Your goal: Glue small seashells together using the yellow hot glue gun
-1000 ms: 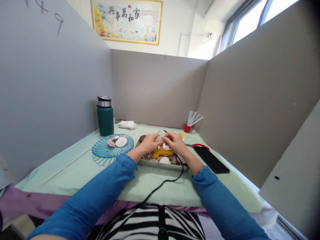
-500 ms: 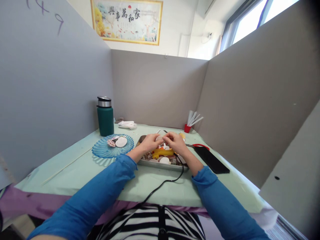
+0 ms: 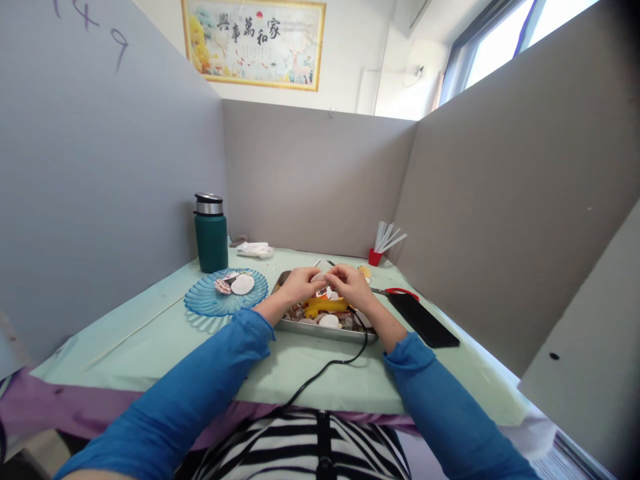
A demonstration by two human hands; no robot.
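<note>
Over a metal tray, my left hand and my right hand meet with fingers pinched together. Between them is a pale round disc, mostly covered by the fingers, so I cannot tell its exact kind. Below the hands, a yellow glue gun lies across the tray with a black cord running off toward the front edge. Around it the tray holds shells and small stones, among them a white round piece.
At left are a blue glass plate with shells and a white disc, and a green bottle. Red-handled scissors and a black phone-like slab lie right. Behind stands a red cup of white sticks.
Both hands stay over the tray, pinching the pale disc, with at most a tiny shift of the fingers. Everything else lies where it was.
</note>
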